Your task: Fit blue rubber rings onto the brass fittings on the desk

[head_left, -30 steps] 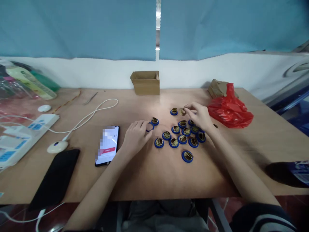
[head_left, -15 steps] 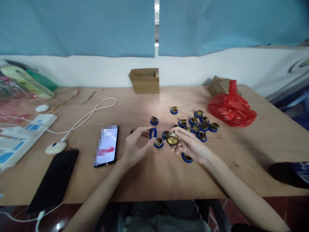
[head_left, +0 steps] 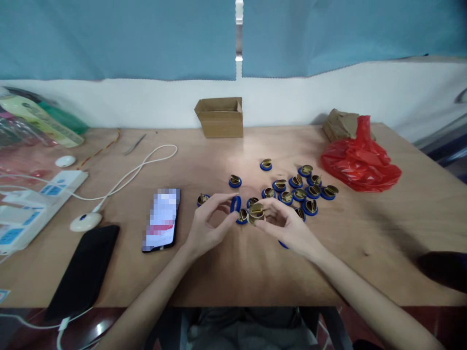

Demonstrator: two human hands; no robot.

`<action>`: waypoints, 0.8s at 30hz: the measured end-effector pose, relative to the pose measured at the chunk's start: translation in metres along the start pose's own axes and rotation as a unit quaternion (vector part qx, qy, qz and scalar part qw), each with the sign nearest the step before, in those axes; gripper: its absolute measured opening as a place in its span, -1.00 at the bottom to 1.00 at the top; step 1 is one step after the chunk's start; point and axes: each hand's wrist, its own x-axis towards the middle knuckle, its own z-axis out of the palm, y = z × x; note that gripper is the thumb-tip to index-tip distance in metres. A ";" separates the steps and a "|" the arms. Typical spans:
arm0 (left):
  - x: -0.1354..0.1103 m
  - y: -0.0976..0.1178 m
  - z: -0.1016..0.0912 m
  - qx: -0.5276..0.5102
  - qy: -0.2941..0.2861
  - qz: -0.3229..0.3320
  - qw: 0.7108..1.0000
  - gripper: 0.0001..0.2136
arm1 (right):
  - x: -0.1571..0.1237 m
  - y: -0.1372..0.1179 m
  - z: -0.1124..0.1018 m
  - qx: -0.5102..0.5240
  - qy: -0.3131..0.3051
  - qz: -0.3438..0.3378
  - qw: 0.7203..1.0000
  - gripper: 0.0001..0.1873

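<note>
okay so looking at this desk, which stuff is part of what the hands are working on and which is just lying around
In use: blue ring in left hand; brass piece in right hand; ringed brass pieces.
Lying about: lit phone, black phone, cardboard box, red bag, power strip.

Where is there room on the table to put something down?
Bare wood lies between the cardboard box and the white cable, along the near table edge below both hands, and right of the red bag. It is crowded among the blue-ringed brass pieces and at the left by the phones.
</note>
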 end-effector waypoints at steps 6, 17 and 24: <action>-0.003 0.001 0.007 -0.060 -0.060 0.000 0.996 -0.64 | -0.006 0.000 0.004 -0.302 0.042 -0.190 0.933 -0.69; -0.013 0.003 0.024 -0.080 -0.059 -0.009 0.995 -0.61 | -0.016 0.012 0.006 -0.331 0.048 -0.255 0.907 -0.37; -0.016 0.003 0.031 -0.171 -0.028 -0.069 0.982 -0.59 | -0.019 0.002 0.013 -0.063 -0.024 -0.147 0.987 -0.47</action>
